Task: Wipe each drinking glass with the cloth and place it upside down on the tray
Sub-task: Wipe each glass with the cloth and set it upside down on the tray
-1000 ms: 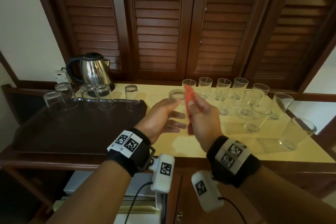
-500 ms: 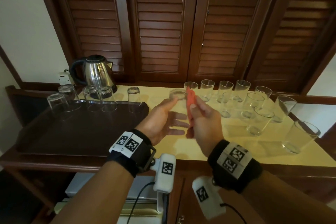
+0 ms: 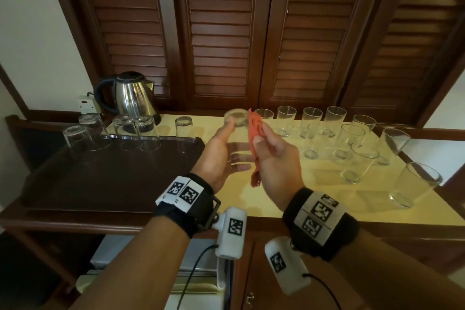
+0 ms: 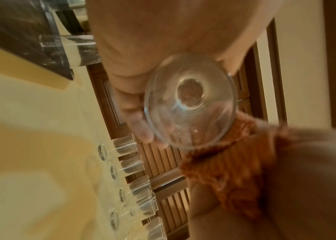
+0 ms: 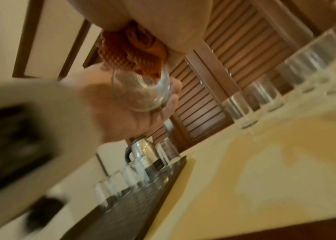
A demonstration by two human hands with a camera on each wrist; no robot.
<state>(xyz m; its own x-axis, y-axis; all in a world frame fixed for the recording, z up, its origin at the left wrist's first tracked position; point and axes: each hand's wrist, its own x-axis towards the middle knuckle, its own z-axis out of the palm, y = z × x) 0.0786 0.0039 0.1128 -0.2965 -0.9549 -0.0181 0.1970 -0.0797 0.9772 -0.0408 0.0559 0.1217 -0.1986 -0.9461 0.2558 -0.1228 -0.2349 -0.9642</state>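
Still left hand [image 3: 218, 156] grips glass [image 3: 236, 131]; right hand [image 3: 274, 158] pinches cloth [image 3: 254, 131], now higher along glass.

A clear drinking glass [image 3: 235, 133] is being held above the table, its base turned away, with an orange-red cloth [image 3: 254, 131] being pressed against its right side. Five wiped glasses [image 3: 185, 133] are being kept upside down along the dark tray [image 3: 100, 173]'s far edge. Ten upright glasses [image 3: 359, 162] are being kept on the yellow table [image 3: 314, 191].

i see black wristbands [image 3: 186, 205] with white square-code tags on both my bare forearms, and white tagged camera pods [image 3: 231, 233] trailing black cables.
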